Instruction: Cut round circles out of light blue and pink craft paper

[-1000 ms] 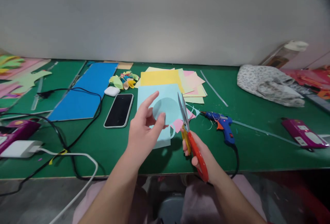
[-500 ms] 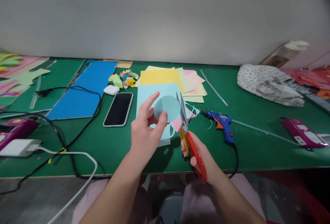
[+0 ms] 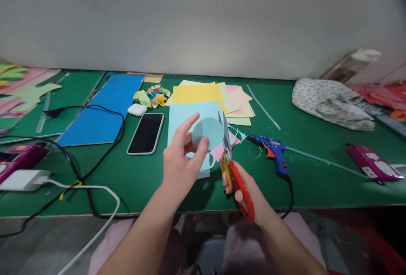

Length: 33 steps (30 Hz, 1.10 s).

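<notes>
Between the thumb and fingers of my left hand point(image 3: 182, 156) is a light blue paper circle point(image 3: 207, 132), held up above the table. My right hand point(image 3: 250, 190) grips a pair of scissors point(image 3: 239, 182) with one red and one yellow handle. The scissor blades stand slightly apart, pointing away from me, close to the circle's right edge. Below the circle lies a light blue paper sheet point(image 3: 193, 110), partly hidden by my left hand. Pink and blue paper scraps point(image 3: 233, 140) lie behind the blades.
Yellow and pink sheets point(image 3: 199, 93) are stacked behind. A phone point(image 3: 146, 133), white case point(image 3: 137, 109), paper petals point(image 3: 154, 96) and blue board point(image 3: 104, 110) lie left, with cables. To the right are a blue glue gun point(image 3: 269, 148), patterned cloth point(image 3: 330, 102) and purple power strip point(image 3: 371, 163).
My left hand and the paper circle have shifted slightly to the right, toward the blades. My right hand and the scissors stay almost in place.
</notes>
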Each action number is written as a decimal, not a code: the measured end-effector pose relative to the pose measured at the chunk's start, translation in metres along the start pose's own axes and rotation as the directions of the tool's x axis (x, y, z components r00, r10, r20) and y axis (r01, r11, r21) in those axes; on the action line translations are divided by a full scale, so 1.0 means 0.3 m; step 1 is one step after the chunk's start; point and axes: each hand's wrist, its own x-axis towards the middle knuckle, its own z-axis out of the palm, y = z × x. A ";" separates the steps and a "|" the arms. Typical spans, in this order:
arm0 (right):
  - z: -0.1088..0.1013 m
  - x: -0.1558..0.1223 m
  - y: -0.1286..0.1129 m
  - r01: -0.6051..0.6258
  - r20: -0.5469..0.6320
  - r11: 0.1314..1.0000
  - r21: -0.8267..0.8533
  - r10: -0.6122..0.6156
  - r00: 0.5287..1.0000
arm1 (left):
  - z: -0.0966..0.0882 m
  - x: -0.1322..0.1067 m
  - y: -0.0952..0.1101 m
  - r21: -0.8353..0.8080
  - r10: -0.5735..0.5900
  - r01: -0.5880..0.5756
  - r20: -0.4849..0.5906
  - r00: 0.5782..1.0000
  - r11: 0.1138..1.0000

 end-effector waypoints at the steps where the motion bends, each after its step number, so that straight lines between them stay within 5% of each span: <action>1: 0.002 0.001 -0.003 -0.007 -0.005 1.000 0.007 0.007 1.000 | 0.000 0.001 -0.001 0.003 0.000 0.000 0.001 1.000 1.000; 33: -0.012 0.000 0.022 0.033 0.008 0.996 -0.083 -0.032 0.999 | 0.004 -0.002 -0.002 0.037 0.016 -0.015 -0.033 0.999 0.999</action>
